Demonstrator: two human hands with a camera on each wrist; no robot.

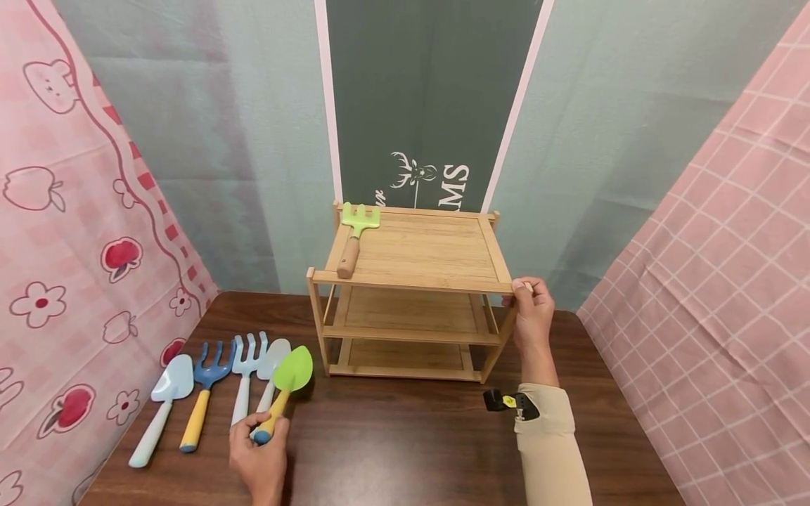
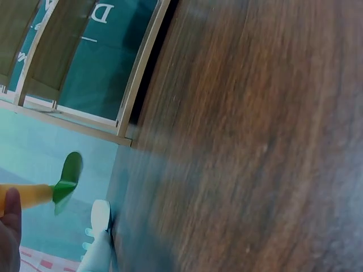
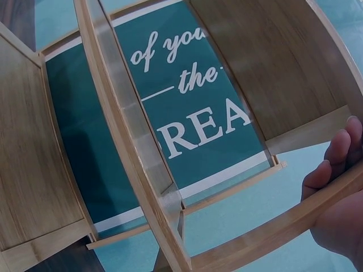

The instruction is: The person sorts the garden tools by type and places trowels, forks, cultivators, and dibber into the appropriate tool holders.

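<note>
My left hand (image 1: 261, 450) pinches the yellow handle of a small garden trowel (image 1: 293, 370) with a green blade. In the left wrist view, that trowel (image 2: 69, 175) is raised off the table. My right hand (image 1: 534, 313) grips the front right corner post of a three-tier wooden shelf (image 1: 418, 282); in the right wrist view its fingers (image 3: 340, 147) wrap around the post. On the top tier, at the left, lies a green hand fork (image 1: 359, 223) with a wooden handle.
Left of the shelf, on the brown table (image 1: 405, 436), lie a light blue trowel (image 1: 174, 379), a blue fork (image 1: 211, 369) with a yellow handle, a pale blue fork (image 1: 249, 362) and a pale trowel (image 1: 273, 357). Patterned curtains (image 1: 728, 267) hang around the table.
</note>
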